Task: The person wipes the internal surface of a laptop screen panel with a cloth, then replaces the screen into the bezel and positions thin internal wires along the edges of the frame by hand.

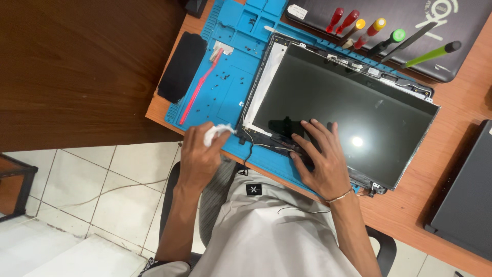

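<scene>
Left fingers (205,141) pinch white cloth (218,131).

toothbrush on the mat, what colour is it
Pink toothbrush, seen in the head view.

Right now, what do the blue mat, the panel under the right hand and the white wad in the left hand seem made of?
Blue mat: likely matte silicone or rubber, with moulded compartments. Screen panel: glossy glass or plastic face, mirroring a lamp. White wad pinched by the left hand: crumpled tissue or cloth, unclear which. The right hand rests flat on the panel.
</scene>
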